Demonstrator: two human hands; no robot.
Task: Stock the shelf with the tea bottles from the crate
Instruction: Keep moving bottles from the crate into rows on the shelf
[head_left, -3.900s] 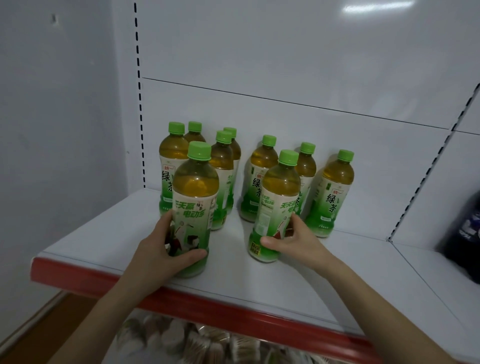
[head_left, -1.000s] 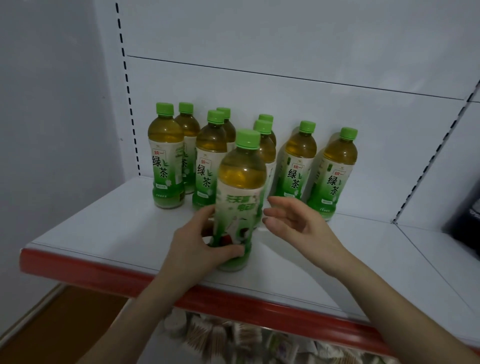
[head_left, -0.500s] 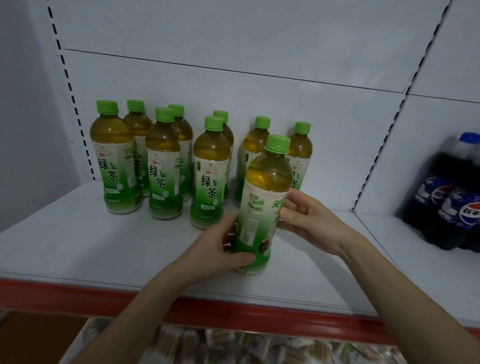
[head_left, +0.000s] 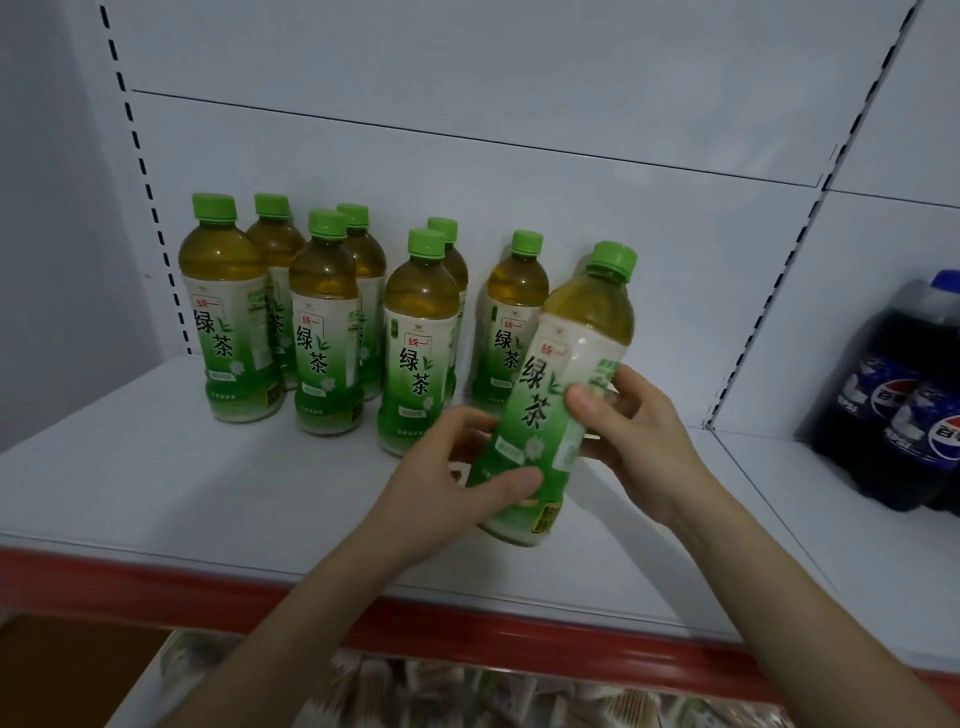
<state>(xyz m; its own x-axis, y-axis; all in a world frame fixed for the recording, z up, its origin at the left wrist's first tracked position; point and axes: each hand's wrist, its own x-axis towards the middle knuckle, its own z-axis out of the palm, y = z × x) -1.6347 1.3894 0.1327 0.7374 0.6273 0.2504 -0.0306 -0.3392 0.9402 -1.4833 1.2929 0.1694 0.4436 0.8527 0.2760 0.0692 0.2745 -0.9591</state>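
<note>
White shelf (head_left: 218, 499): both hands' grip clasping tilted tea bottle (head_left: 558, 395), left hand (head_left: 457, 488) low, right hand (head_left: 634, 431) mid-label.

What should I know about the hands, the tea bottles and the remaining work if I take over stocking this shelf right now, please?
Left hand: gripping the lower part of the held tea bottle.
Right hand: gripping its middle; the bottle is tilted, its label facing out.
Done: seven tea bottles stand upright at the back left of the shelf.
Left: probably stand the held one beside the rightmost standing bottle. The crate is out of view, so the remaining count is unknown.
</note>
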